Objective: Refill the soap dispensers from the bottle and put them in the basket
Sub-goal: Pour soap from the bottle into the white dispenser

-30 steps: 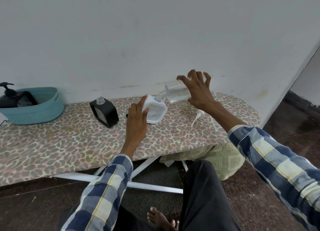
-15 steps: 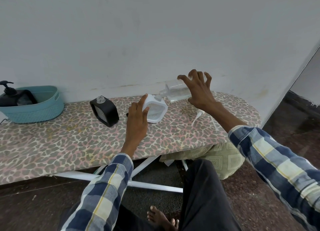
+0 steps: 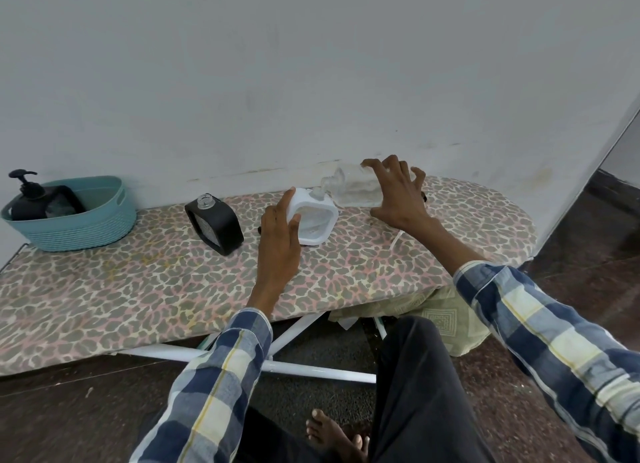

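Note:
A white square soap dispenser stands on the leopard-print ironing board, its neck uncapped. My left hand grips its left side. My right hand holds a clear bottle tipped almost flat, its mouth right at the white dispenser's neck. A black square dispenser with an open clear neck stands to the left. Far left, a teal basket holds a black pump dispenser.
A white pump with its tube lies on the board under my right wrist. The wall runs close behind the board. A folded cloth hangs under the board's right end. My legs and bare foot are below.
The clear bottle has sunk slightly and its mouth sits closer onto the white dispenser's neck. Both hands keep their grips.

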Demonstrator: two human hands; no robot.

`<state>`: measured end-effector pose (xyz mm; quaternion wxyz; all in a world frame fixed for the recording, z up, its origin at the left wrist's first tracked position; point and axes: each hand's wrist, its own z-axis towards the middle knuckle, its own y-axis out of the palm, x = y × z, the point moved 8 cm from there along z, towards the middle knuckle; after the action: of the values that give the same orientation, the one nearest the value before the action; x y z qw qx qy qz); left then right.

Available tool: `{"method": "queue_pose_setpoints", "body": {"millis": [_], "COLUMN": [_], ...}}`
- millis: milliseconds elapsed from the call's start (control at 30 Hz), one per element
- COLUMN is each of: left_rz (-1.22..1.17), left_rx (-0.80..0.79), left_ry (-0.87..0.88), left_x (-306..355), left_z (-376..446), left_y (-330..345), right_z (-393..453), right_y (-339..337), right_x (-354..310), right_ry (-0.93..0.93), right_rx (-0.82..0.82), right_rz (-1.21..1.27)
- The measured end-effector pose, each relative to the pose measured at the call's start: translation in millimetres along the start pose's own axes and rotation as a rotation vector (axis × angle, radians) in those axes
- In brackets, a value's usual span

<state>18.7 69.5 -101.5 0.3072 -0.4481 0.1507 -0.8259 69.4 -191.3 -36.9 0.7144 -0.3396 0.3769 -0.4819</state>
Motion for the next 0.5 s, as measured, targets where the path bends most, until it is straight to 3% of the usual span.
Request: {"method": "queue_pose_setpoints", "body": {"millis": [300,500], "left_rz": [-0.065,-0.091], "left_rx": [0.004,-0.02], "left_ry": [-0.034,-0.02], "left_x": [-0.9,0.6], "left_z": [-0.4,0.8], "left_y": [-0.9,2.0], "right_z": [2.0,-4.4], "right_y": [28.6,46.7], "right_x": [25.3,38.5], "right_ry": [0.31,0.431], "right_rx": [-0.004,0.002], "right_rz": [0.592,0.74]}}
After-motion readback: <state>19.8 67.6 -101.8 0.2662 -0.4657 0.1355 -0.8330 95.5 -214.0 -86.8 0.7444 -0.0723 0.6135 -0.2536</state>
